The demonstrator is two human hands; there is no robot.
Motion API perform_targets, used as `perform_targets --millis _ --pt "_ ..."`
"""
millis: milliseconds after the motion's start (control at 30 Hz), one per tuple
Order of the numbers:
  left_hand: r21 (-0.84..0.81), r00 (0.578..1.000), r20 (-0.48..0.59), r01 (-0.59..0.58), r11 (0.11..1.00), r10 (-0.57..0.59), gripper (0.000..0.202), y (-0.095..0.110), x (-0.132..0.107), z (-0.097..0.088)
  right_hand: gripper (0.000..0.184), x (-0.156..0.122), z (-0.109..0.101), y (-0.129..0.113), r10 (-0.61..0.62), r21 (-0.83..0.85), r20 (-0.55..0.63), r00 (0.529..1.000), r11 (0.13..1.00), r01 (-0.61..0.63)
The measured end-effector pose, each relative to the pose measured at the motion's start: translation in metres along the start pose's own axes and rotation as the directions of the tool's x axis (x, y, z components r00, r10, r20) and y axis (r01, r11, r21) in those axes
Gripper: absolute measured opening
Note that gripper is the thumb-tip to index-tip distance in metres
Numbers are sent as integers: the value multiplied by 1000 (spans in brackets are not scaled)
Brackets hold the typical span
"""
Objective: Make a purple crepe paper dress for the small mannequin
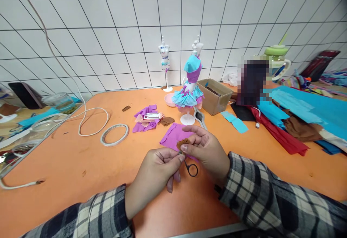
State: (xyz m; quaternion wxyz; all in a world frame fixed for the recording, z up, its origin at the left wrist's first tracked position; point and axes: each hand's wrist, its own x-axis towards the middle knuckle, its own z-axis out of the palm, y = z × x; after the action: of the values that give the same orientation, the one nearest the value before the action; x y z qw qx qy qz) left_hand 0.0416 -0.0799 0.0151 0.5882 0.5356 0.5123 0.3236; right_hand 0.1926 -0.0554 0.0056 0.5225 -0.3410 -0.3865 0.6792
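Note:
My right hand pinches a small gathered piece of brown crepe paper between thumb and fingers. Just below it, my left hand is closed, thumb against forefinger, at the shank of small dark scissors. One finger loop of the scissors hangs free to the right of that pinch; the rest is mostly covered by my fingers. Behind both hands a purple crepe paper sheet lies on the orange table. Beyond it stands a small dress form in a blue and purple paper dress.
A second mannequin stands by the tiled wall. Right of centre are a cardboard box, tweezers and stacked coloured paper. A tape roll, a white cable and paper scraps lie to the left.

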Motion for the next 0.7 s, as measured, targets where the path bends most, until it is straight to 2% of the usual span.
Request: perform_targets --millis 100,367,433,467,533,567,600,667,700 --pt "-22 999 31 -15 1000 15 35 2 -2 -3 45 0 0 -6 -7 18 23 1000 1000 6" --pt "11 999 34 -17 1000 17 32 7 0 -5 46 4 -5 -10 -7 -2 -22 1000 1000 6" --pt "10 999 47 20 1000 -20 32 6 -6 -3 42 11 -17 -21 -89 0 -78 993 996 89" --pt "13 997 61 47 999 -48 32 5 -9 -1 39 15 -25 -28 -181 -2 -150 972 983 182" --pt "15 994 67 80 997 -81 31 3 -13 0 35 24 -41 -41 -332 -20 -291 897 940 342" --pt "10 997 39 68 998 -68 29 2 -13 0 36 28 -47 -46 -346 -26 -314 884 934 356" --pt "0 999 -17 32 999 -32 28 1 -11 -1 38 29 -51 -49 -315 -17 -289 904 946 324" --pt "-34 990 -126 -63 997 58 26 0 -5 -7 44 29 -51 -49 -189 39 -144 971 980 196" --pt "-68 985 -145 -101 993 91 25 -1 -2 -10 46 27 -48 -47 -141 71 -70 988 987 146"
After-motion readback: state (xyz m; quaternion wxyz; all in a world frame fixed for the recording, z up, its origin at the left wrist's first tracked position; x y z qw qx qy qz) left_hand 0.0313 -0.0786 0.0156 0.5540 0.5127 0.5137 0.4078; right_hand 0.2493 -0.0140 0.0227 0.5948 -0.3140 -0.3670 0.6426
